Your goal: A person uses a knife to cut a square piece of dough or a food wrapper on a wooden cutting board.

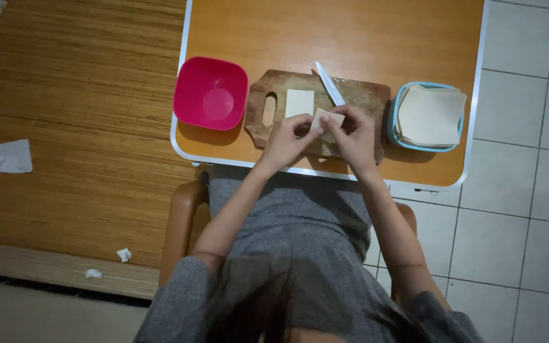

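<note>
My left hand (285, 140) and my right hand (352, 134) meet over a wooden cutting board (363, 95) and together pinch a small pale square sheet (325, 117), like a dough wrapper, lifted off the board. A second pale square (299, 103) lies flat on the board just beyond my left hand. A knife with a light blade (329, 83) rests diagonally on the board, its near end hidden by my right hand.
An empty pink square bowl (211, 93) stands left of the board. A light blue container (396, 130) with a stack of pale sheets sits at the right. All rest on a small orange table (325, 32). Crumpled paper scraps (10, 156) lie on the wooden floor.
</note>
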